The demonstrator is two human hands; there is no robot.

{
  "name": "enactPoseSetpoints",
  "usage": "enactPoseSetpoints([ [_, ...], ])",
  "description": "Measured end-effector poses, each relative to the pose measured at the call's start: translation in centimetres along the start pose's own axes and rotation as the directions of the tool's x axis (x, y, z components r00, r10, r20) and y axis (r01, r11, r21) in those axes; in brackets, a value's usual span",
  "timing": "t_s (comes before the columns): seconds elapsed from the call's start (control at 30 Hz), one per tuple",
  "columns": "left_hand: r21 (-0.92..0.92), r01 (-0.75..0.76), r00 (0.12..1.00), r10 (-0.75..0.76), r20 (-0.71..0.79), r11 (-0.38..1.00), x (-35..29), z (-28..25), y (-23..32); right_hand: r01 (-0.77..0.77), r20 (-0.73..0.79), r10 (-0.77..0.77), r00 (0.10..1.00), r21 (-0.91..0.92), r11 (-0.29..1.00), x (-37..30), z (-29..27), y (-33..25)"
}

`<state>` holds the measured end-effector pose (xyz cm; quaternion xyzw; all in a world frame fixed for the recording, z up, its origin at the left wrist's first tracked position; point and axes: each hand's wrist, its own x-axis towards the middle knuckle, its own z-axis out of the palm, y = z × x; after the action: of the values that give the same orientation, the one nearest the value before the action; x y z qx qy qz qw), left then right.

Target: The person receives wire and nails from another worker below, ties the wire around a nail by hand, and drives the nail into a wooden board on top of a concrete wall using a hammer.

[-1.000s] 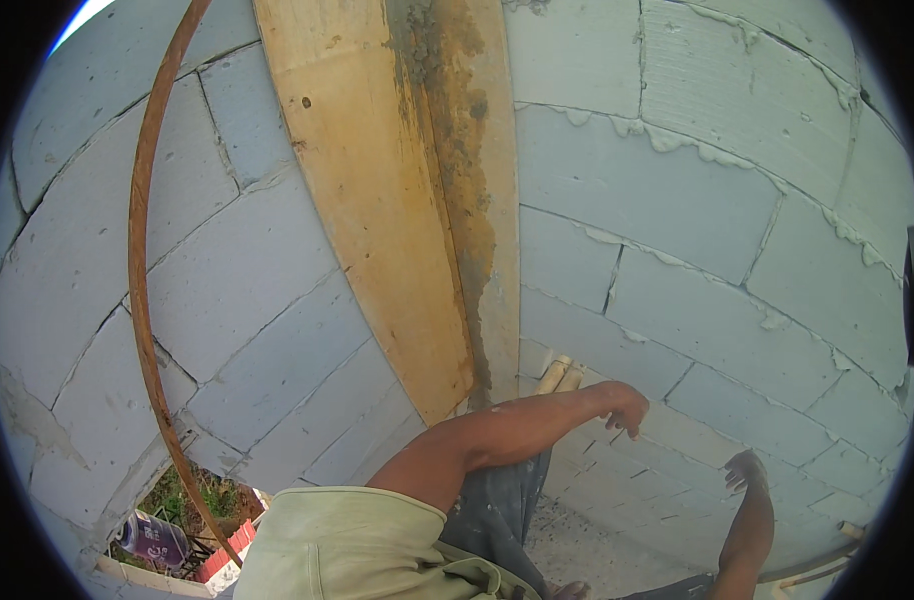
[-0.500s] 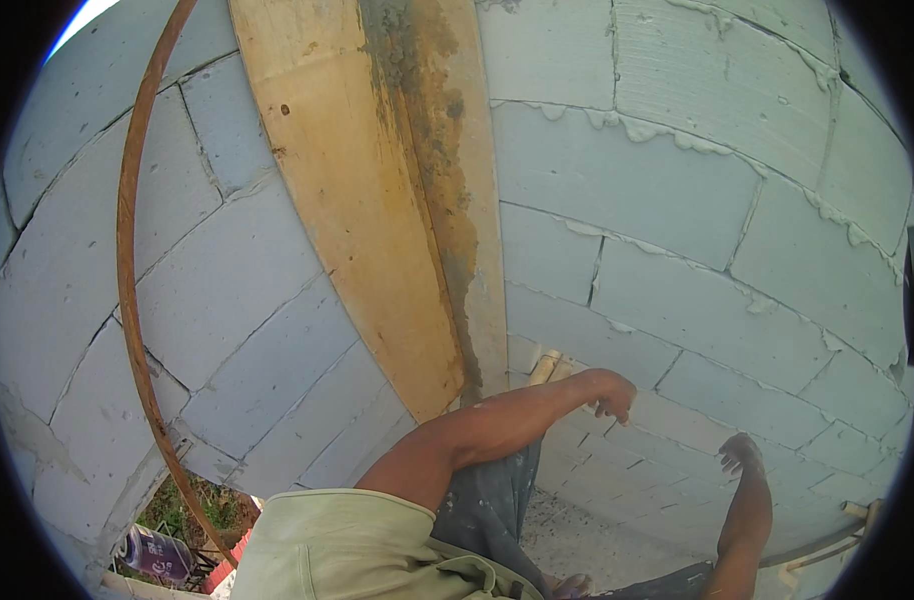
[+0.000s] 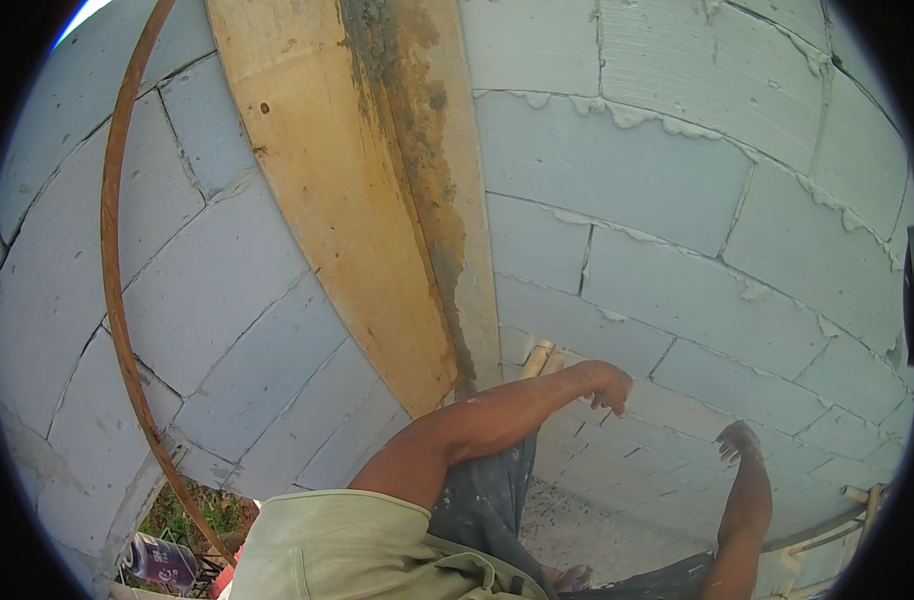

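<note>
In the head view, the left hand (image 3: 609, 387) is being held out on a bent bare arm in front of the right block wall (image 3: 617, 180). It is being left loosely open, its fingers drooping. The right hand (image 3: 739, 440) is being held up farther to the right, in front of the lower courses of the same wall, its fingers lightly curled and partly spread. Whether the wall is being touched by either hand cannot be told.

The right block wall is being marked by uneven ridges of mortar (image 3: 627, 117) along its joints. At its left edge, the corner with the left block wall (image 3: 202, 270) is being covered by tall yellowish boards (image 3: 327, 190), smeared with grey along their fold. Near the foot of the boards, two pale poles (image 3: 539, 360) are being partly hidden by the left arm.

The left block wall is being crossed by a brown pole (image 3: 114, 230), bowed in the picture. Through an opening at its lower edge, a purple container (image 3: 165, 560) and green plants (image 3: 192, 515) are being seen.

A light green shirt (image 3: 337, 540) and spattered dark trousers (image 3: 482, 495) are being worn above a speckled floor (image 3: 567, 525).
</note>
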<state>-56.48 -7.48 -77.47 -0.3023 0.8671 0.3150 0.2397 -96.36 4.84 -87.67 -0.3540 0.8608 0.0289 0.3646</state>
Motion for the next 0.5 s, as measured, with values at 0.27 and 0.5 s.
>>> enactPoseSetpoints([
  [0.27, -0.009, -0.052, 0.997, 0.051, -0.059, 0.999, 0.9, 0.9, -0.7, 0.017, -0.001, -0.017, 1.0, 0.0, 1.0, 0.6, 0.2, 0.6],
  [0.5, 0.066, -0.111, 0.992, 0.115, -0.054, 0.992, 1.8, 0.6, -1.6, 0.017, 0.016, -0.016, 1.0, -0.031, 0.999, 1.2, -0.1, 0.6],
])
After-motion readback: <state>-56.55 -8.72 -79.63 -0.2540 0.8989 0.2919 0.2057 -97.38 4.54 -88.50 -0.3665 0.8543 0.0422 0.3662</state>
